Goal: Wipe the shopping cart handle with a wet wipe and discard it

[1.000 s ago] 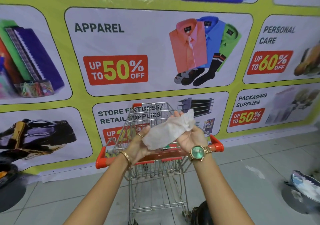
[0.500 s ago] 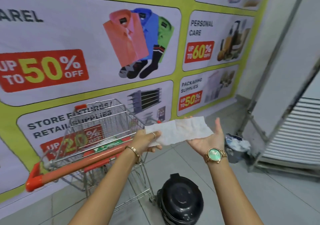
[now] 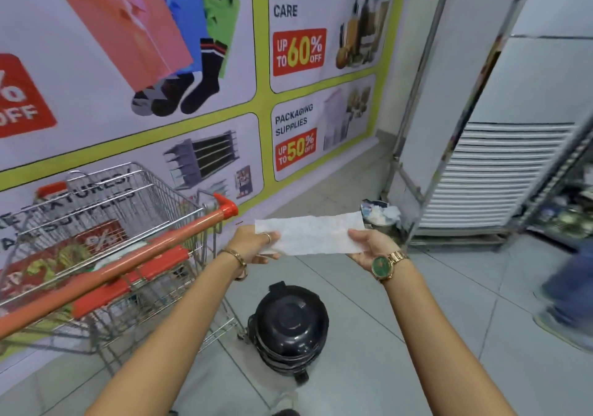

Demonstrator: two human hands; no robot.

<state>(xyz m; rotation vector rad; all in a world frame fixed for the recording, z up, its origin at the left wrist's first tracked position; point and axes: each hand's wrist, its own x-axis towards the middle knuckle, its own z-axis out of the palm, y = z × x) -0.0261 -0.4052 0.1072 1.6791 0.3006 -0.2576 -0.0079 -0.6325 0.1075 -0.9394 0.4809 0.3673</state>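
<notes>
From the head camera, the left hand and the right hand each pinch one end of the wet wipe, held flat to the right of the cart's orange handle, above the floor.

Open floor ahead of both hands. Cart blocks the left, its handle running diagonally there. Black lidded bin stands on the floor below the hands. Small bin at the wall's foot, beyond the wipe. Rack closes the right.
</notes>
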